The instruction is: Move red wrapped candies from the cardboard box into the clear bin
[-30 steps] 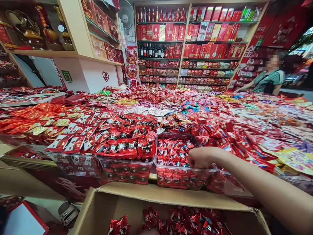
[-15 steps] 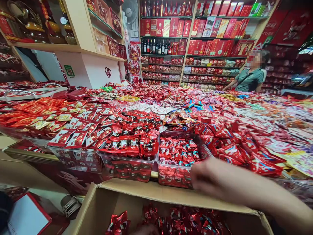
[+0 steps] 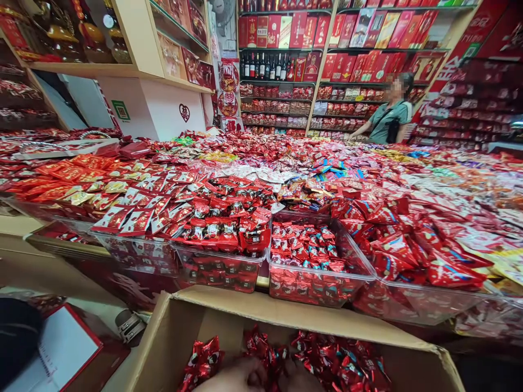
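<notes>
Both hands are low in an open cardboard box (image 3: 302,321) among red shiny wrapped candies (image 3: 347,362). My left hand (image 3: 237,375) has its fingers curled in against the candies; what lies inside the grasp is mostly hidden. Beside it, my right hand (image 3: 301,377) reaches into the same candies, dim and cut off by the lower edge, with its fingers hidden. Just beyond the box stands a clear plastic bin (image 3: 322,277), partly filled with small red and blue wrapped candies (image 3: 302,245).
A neighbouring clear bin (image 3: 220,264) holds red and black packets, and another (image 3: 417,296) holds larger red packets. Heaped sweets cover the wide display behind. A red and white carton (image 3: 61,348) sits at lower left. A person (image 3: 388,120) in green stands across the display.
My right hand has moved from the front of the candy bin down into the cardboard box, next to my left hand. The view has shifted slightly, and the person across has moved left.
</notes>
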Tool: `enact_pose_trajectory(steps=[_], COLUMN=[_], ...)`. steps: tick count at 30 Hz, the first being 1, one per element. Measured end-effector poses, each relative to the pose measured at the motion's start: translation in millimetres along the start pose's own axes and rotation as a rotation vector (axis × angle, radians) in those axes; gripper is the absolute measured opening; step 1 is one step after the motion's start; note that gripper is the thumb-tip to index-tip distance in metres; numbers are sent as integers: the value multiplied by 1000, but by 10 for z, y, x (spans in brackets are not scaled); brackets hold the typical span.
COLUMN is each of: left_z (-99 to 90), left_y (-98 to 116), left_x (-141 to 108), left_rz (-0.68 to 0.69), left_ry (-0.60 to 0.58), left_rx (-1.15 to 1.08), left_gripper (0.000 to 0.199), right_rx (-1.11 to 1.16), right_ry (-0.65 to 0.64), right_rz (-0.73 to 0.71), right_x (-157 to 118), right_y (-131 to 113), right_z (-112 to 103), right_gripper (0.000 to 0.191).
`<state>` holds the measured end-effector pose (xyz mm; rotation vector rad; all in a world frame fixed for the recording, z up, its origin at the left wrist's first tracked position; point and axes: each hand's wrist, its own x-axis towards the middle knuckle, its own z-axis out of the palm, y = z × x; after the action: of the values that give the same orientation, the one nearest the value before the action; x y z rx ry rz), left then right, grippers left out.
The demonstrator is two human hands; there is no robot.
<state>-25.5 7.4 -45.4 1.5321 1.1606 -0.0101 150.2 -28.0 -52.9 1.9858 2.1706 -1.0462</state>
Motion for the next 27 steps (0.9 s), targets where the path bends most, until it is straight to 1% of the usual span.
enact_pose_trajectory(steps=[2,4,6,8,9,10,12,14,15,16,17,18,19,20,21,23,24,26,27], left_z=[-15,-30,-45,-59,-65,-70,-75,-73,-70,-67,-65,-63,-62,-61,-60,-51,-44,-25,-15], left_y=[76,159,238,303,322,330,303,232,191,155,128,115,116,131,155,216,244,282,292], left_x=[-8,-17,-34,-55,-62,-62,-40,3,25,42,52,54,46,29,7,-43,-64,-88,-90], left_rz=[9,47,92,120,124,119,89,56,44,34,29,29,36,47,63,87,94,112,125], left_ry=[53,75,55,6,-16,-3,64,129,143,146,140,125,103,76,46,-44,-100,-170,-164], left_rx=[3,-113,-270,-400,-422,-418,-399,-394,-397,-397,-397,-399,-402,-406,-410,-427,-450,-518,-545], left_gripper=[23,26,39,55,59,59,48,40,38,36,35,33,32,34,37,49,54,56,53], right_rx=[-6,60,227,389,433,452,462,393,335,279,244,254,330,458,625,1002,1161,1362,1412], right_ry=[-31,34,124,170,162,155,129,98,80,65,63,75,97,114,121,94,68,31,27], right_rz=[-46,-82,-89,-61,-40,-24,-23,-47,-61,-78,-91,-93,-77,-46,-4,64,68,12,-24], right_x=[-3,-1,17,45,57,62,39,-20,-51,-75,-88,-90,-80,-64,-47,-24,-25,-50,-71], right_y=[-10,-5,15,45,59,70,74,52,35,20,9,3,2,5,9,8,-1,-40,-68], right_z=[-72,-183,-291,-344,-336,-304,-180,-29,35,82,109,114,100,70,30,-62,-106,-178,-205], right_gripper=[29,26,21,19,19,21,29,50,57,59,53,43,31,22,17,21,24,27,26])
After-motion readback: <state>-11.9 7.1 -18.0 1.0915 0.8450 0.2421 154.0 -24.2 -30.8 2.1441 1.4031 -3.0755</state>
